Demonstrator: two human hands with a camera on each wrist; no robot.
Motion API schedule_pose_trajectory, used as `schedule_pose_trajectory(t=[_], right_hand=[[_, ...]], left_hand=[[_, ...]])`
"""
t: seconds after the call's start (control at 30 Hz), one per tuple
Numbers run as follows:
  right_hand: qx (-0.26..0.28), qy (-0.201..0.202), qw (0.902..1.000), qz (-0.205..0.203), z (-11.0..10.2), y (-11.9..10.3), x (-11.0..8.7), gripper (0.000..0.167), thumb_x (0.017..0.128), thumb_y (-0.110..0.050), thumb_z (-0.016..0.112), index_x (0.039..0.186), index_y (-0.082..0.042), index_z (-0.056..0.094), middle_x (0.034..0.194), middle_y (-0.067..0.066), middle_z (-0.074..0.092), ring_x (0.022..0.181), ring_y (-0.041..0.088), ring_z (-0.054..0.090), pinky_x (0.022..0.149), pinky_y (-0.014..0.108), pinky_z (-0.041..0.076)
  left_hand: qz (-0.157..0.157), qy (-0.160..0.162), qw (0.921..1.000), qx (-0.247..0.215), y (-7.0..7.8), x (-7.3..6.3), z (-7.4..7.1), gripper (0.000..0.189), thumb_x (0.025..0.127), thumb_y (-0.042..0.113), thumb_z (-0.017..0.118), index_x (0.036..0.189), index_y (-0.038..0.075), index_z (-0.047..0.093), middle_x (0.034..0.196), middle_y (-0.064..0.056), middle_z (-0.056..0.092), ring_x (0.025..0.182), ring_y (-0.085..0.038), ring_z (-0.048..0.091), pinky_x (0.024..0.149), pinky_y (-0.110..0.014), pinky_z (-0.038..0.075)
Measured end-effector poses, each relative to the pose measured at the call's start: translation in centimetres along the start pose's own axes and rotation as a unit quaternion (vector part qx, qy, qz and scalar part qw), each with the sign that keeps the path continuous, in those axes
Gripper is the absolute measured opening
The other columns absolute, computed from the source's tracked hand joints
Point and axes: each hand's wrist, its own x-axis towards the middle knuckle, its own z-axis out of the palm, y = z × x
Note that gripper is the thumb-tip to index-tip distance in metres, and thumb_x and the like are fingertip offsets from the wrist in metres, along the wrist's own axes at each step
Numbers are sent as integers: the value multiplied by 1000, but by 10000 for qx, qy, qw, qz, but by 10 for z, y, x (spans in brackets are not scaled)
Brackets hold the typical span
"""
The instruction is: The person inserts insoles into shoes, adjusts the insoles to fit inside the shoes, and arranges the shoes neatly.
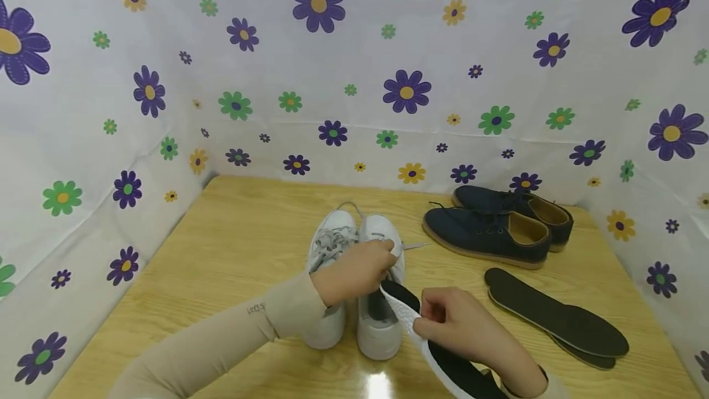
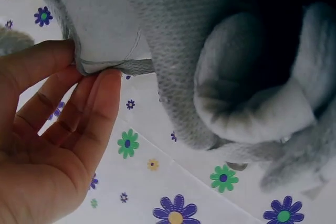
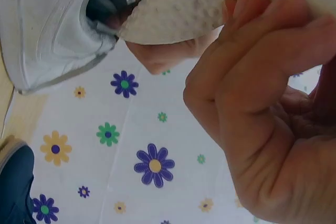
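Observation:
Two white shoes stand side by side, heels toward me: the left one (image 1: pixel 324 332) and the right one (image 1: pixel 379 342), both with grey laces. Over the right shoe is my left hand (image 1: pixel 357 271), its thumb and fingertips pinching a thin, grey-edged flap (image 2: pixel 107 38) that looks like the tongue. My right hand (image 1: pixel 465 328) grips an insole (image 1: pixel 408 319) with a black top and a white, bumpy underside (image 3: pixel 184 11). The insole's front end is at the right shoe's opening (image 3: pixel 107 6); how far it reaches in is hidden.
A pair of navy lace-up shoes (image 1: pixel 471 236) with tan soles stands at the back right. Nearer me on the right, two dark insoles (image 1: pixel 554 316) overlap on the wooden table (image 1: pixel 238 233). Flower-printed cloth (image 1: pixel 354 54) hangs behind and at both sides.

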Motion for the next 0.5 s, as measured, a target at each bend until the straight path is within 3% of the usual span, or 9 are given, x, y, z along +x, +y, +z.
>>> schedule_pose_trajectory(t=[0.13,0.3,0.5], right_hand=[[-135,-35,9997,-190,5,-2,11,16,75,-18,62,61,-15,53,54,-13,38,48,2,36,48,21,29],[-236,-180,9995,-56,8,-7,16,19,73,-18,62,59,-14,50,52,-13,36,48,2,34,48,21,27],[-564,-175,9983,9,11,-15,32,24,74,-18,65,58,-14,48,54,-11,38,51,5,37,49,23,29]], left_hand=[[40,32,9994,-328,-5,-1,-1,26,85,1,67,64,12,56,69,5,39,58,-8,38,49,-22,33],[34,-12,9972,-748,-10,0,-2,23,83,5,73,66,11,59,70,3,46,60,-9,45,54,-21,37],[60,49,9981,-607,-14,1,-3,20,81,4,73,67,11,60,71,3,50,63,-11,49,57,-22,41]])
